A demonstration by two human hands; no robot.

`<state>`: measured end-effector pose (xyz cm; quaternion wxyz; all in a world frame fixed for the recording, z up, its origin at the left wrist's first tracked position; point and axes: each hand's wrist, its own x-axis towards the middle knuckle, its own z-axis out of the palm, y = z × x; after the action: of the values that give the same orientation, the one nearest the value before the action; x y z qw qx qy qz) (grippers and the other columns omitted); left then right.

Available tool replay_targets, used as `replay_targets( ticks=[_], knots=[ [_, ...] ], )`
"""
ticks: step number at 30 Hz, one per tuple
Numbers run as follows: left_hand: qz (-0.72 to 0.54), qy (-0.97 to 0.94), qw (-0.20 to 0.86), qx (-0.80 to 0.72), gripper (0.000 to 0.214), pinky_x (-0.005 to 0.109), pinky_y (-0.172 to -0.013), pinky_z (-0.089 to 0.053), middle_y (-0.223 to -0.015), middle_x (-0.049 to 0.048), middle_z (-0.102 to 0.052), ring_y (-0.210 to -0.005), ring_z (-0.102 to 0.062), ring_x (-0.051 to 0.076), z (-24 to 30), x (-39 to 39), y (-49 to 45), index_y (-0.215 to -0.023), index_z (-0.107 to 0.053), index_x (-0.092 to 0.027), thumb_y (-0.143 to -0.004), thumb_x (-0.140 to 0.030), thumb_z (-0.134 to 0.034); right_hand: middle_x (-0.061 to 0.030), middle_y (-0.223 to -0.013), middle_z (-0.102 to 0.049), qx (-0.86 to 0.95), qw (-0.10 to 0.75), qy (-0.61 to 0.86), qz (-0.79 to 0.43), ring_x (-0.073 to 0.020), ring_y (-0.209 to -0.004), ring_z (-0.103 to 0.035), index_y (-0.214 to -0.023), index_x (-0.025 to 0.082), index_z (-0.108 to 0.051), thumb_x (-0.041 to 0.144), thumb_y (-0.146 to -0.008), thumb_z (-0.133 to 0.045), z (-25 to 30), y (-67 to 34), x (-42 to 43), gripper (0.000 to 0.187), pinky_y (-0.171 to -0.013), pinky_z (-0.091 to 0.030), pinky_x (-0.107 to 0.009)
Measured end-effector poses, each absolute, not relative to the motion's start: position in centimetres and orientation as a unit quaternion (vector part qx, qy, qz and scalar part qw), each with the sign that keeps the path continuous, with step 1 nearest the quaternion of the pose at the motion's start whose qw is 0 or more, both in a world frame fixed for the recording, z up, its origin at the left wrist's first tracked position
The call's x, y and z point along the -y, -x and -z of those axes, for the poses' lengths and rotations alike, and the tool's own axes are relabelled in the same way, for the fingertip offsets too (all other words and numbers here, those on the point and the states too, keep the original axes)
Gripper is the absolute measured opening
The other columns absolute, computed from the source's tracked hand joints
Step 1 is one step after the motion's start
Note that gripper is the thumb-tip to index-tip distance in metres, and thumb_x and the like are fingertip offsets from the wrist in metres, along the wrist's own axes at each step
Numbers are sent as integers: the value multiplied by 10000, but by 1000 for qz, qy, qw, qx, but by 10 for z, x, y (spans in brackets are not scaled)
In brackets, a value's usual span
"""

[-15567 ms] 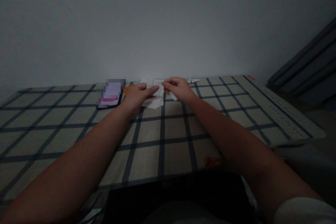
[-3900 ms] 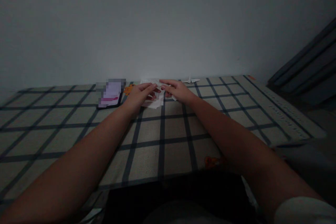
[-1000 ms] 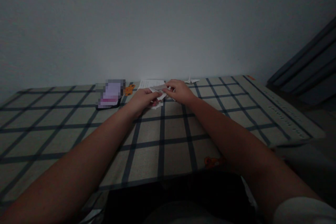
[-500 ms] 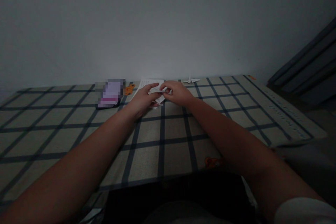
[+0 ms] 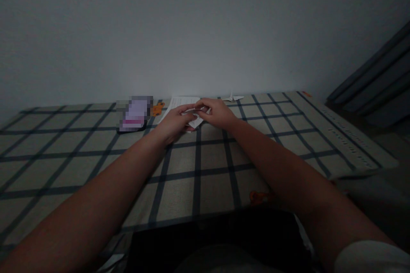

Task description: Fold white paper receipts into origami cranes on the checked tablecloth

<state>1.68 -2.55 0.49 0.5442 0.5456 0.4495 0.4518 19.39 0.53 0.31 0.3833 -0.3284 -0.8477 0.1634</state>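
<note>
Between my two hands is a small folded piece of white paper point(image 5: 196, 122), its lower corner pointing toward me. My left hand point(image 5: 175, 123) grips its left side, with the thumb laid across the paper. From the right, my right hand point(image 5: 215, 113) pinches the upper right part, fingers curled over the top. The fingertips of both hands meet at the upper edge and hide part of the folds. Beneath and behind the hands lies a flat white sheet with printed lines point(image 5: 183, 101).
A folded paper crane point(image 5: 233, 97) stands near the wall, right of my hands. To the left lies a phone point(image 5: 133, 114) with a lit, blurred screen. A checked cloth point(image 5: 179, 192) covers the table. A dark curtain point(image 5: 381, 89) hangs at the right.
The fingers of both hands have drawn closer together over the paper. The folded paper has tilted, showing more of its lower face. The arms have barely moved.
</note>
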Motion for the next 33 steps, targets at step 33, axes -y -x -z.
replay_targets(
  ticks=[33],
  knots=[
    [-459,-459,637,-416,216,143,-420,-445,-744,49,-677,-565,-616,111,-14,19,-10,-837,-660,-135,-636,-55,-654,-91,-1105,-703,727,412,265,-482,-141,-879,-648,-1135,145,-679,325,-807,-695,4,-195,-16,375,-778,-541,-273]
  ],
)
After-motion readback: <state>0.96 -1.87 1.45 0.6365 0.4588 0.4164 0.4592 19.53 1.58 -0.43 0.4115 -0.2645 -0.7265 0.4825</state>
